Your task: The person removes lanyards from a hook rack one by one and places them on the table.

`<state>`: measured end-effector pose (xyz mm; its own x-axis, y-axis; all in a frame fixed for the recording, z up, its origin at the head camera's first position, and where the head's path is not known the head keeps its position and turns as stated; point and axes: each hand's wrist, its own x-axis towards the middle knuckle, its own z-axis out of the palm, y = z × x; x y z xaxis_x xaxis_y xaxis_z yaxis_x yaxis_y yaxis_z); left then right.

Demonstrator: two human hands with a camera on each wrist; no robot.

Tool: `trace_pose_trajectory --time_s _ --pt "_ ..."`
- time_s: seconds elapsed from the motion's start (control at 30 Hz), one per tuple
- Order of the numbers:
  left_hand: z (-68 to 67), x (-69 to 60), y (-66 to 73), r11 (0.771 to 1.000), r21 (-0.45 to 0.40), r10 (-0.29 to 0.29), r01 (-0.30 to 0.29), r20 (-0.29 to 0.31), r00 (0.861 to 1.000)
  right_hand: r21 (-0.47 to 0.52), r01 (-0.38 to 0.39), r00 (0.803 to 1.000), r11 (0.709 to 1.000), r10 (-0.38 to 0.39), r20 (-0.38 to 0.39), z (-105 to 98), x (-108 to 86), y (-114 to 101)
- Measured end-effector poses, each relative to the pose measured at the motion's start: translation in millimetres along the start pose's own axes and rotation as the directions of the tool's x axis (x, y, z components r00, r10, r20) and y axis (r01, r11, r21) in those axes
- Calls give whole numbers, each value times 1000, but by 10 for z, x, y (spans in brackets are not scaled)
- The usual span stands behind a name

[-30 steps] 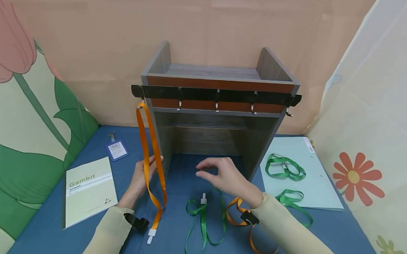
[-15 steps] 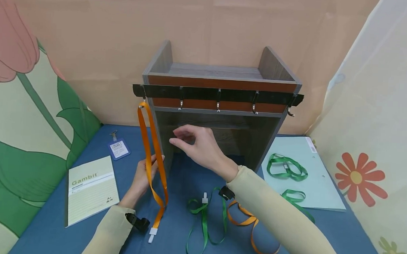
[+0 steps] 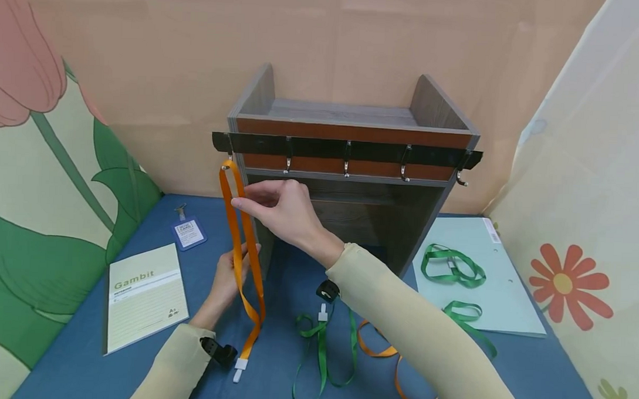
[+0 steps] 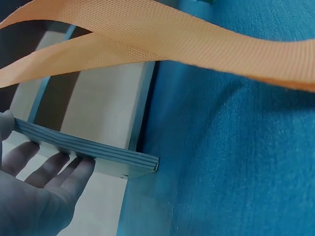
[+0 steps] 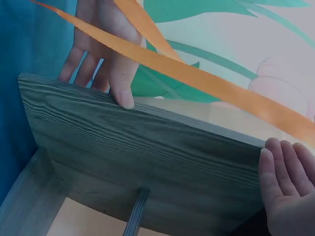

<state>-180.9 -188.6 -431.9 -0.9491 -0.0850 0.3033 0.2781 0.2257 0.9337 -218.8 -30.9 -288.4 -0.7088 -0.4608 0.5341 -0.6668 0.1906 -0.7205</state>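
Note:
In the head view, an orange lanyard (image 3: 232, 237) hangs by its loop from the leftmost hook of a black hook rail (image 3: 321, 147) on a grey wooden shelf unit (image 3: 430, 212). Its white clip (image 3: 241, 367) dangles at the bottom. My left hand (image 3: 229, 275) holds the front edge of the unit's left side panel (image 5: 123, 132), thumb on the inner face and fingers on the outer face. My right hand (image 3: 284, 213) is higher up, its fingers loosely bent, close to the strap and the same panel edge. Whether it touches the strap cannot be told.
Green lanyards (image 3: 321, 358) and an orange one (image 3: 385, 351) lie on the blue cloth in front. Further green lanyards (image 3: 454, 266) lie on and beside a pale blue folder (image 3: 498, 288) at right. A notebook (image 3: 145, 302) and a badge holder (image 3: 188, 233) lie at left.
My right hand has moved up and left from above the cloth, past the unit's front, to the hanging lanyard. The left hand has stayed on the panel.

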Motion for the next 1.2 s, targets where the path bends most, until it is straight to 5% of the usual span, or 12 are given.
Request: trace_pose_trajectory --time_s 0.33,0.73,0.97,1.2 --pt "-18 82 -302 999 45 -28 28 4 1000 23 -33 999 999 34 -20 -6 10 -82" --pt "-16 81 -278 989 -6 -146 147 22 989 224 53 995 973 -33 -92 -309 -131 -284" --pt "-30 80 -266 986 -24 -166 167 38 985 245 162 984 956 -138 -114 -485 -112 -481" --pt "-57 110 -306 979 -102 -169 176 71 983 269 157 987 950 -140 -81 -631 -31 -656"
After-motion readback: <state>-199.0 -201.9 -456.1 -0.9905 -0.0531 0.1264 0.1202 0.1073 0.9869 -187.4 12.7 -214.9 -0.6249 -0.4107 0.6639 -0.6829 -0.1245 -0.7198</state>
